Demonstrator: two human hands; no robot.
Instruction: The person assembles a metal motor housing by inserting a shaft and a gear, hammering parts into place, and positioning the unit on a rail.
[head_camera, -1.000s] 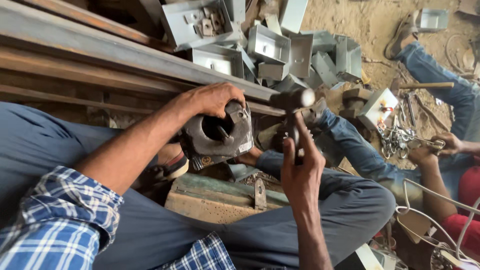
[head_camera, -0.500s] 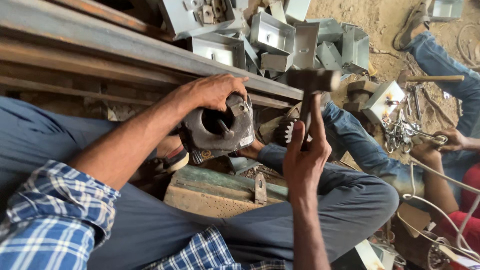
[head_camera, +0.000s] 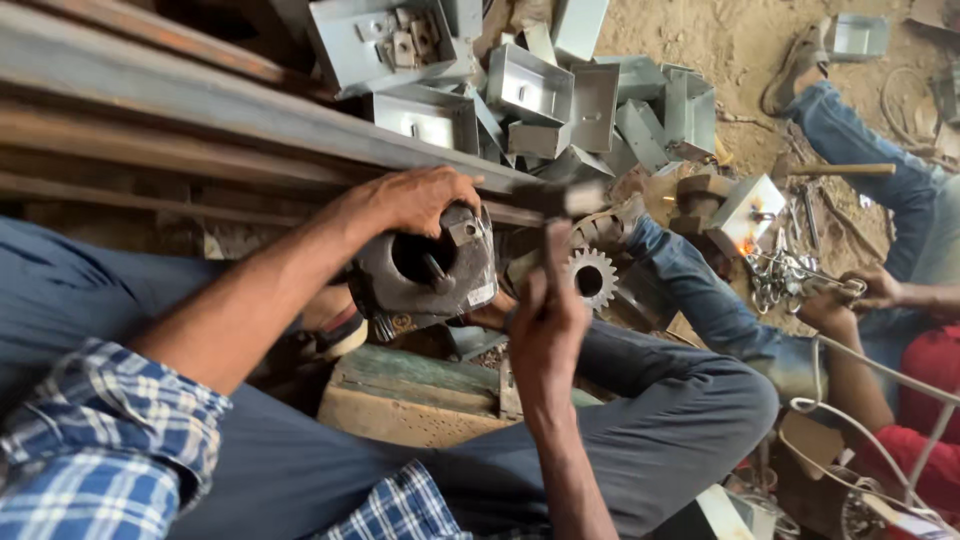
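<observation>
My left hand (head_camera: 420, 198) rests on top of a dark round metal housing (head_camera: 425, 272) with a hollow centre, steadying it on a worn wooden block (head_camera: 410, 395). My right hand (head_camera: 545, 325) grips the handle of a hammer (head_camera: 560, 205), whose blurred head hangs just right of the housing's top. A small toothed gear (head_camera: 590, 278) lies just behind the hammer handle. My legs in blue trousers spread on both sides of the block.
Long rusty steel bars (head_camera: 180, 110) run along the left. A heap of grey sheet-metal boxes (head_camera: 540, 90) lies beyond. At right another person in jeans (head_camera: 860, 290) works with a small flame (head_camera: 745, 245) and wire pieces on sandy ground.
The hammer has swung down and left toward the housing's top, and its head is now blurred. My left hand stays on the housing.
</observation>
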